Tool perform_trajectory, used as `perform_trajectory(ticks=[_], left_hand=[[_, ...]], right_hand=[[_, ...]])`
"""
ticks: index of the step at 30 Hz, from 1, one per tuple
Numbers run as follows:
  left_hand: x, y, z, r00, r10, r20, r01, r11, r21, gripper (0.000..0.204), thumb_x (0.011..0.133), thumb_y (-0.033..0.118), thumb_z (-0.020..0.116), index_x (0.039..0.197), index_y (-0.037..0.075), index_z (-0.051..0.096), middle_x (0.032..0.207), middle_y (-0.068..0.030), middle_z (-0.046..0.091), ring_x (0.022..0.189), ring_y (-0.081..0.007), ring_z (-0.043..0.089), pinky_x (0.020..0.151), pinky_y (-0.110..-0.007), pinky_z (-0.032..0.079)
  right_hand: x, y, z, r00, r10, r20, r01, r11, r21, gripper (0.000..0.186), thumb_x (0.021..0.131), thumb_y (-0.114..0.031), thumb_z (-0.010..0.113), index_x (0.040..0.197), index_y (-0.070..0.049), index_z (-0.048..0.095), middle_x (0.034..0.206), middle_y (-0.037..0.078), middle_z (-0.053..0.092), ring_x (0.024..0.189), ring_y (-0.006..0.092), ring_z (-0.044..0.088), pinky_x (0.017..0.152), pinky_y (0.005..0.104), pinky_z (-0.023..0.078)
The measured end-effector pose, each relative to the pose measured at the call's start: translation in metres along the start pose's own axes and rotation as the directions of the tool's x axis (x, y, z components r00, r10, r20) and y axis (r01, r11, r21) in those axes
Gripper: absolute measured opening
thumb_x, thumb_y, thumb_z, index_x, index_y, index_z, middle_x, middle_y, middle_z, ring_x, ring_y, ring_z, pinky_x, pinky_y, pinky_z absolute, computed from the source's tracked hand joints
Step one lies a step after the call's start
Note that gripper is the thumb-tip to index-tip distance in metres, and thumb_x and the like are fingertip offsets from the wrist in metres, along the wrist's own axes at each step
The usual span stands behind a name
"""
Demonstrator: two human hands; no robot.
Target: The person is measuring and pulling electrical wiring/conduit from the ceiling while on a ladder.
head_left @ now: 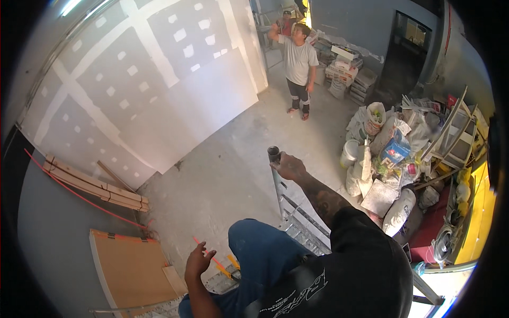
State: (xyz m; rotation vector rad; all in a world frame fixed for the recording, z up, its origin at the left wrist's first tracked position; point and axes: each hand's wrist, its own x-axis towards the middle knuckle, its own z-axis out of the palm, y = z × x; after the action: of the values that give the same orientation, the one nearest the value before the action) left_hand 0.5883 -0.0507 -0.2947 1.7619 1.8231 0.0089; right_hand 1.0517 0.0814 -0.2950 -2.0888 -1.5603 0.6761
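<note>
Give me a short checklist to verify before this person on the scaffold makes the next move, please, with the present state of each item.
1. Right hand grips the top of the upright scaffold pole: ok.
2. Left hand holds a support: not ok, it is open and holds nothing.
3. Feet firm on the metal platform: cannot tell, the knee in blue trousers hides them.
4. Floor below free of people: ok, the person in a grey shirt stands far off by the plasterboard wall.
5. Landing zone to the right: not ok, sacks and bags lie piled there.
</note>
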Motion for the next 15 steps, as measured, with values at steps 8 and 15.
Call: perform_trajectory(ticks=[8, 15], left_hand=[[-0.009, -0.006, -0.001, 1.000, 0.009, -0.025, -0.009, 1.000, 0.005, 0.067, 0.089, 0.041, 0.075, 0.142, 0.006, 0.052, 0.127, -0.0206, 0.067, 0.109, -0.0353, 0.069, 0.094, -0.043, 0.053], [-0.010, -0.001, -0.002, 1.000, -0.008, -0.016, 0.008, 1.000, -0.002, 0.069, 0.088, 0.041, 0.075, 0.142, 0.006, 0.052, 0.128, -0.0206, 0.067, 0.112, -0.0349, 0.067, 0.095, -0.043, 0.053]], right_hand=[[0.001, 0.004, 0.012, 1.000, -0.002, 0.008, 0.001, 1.000, 0.015, 0.056, 0.094, -0.048, 0.064, 0.119, 0.002, 0.058, 0.110, 0.024, 0.071, 0.107, 0.0390, 0.068, 0.094, 0.0484, 0.051], [0.005, 0.003, 0.014, 1.000, 0.025, 0.016, -0.025, 1.000, -0.002, 0.053, 0.094, -0.046, 0.064, 0.122, -0.001, 0.060, 0.113, 0.020, 0.072, 0.109, 0.0365, 0.068, 0.094, 0.0465, 0.051]])
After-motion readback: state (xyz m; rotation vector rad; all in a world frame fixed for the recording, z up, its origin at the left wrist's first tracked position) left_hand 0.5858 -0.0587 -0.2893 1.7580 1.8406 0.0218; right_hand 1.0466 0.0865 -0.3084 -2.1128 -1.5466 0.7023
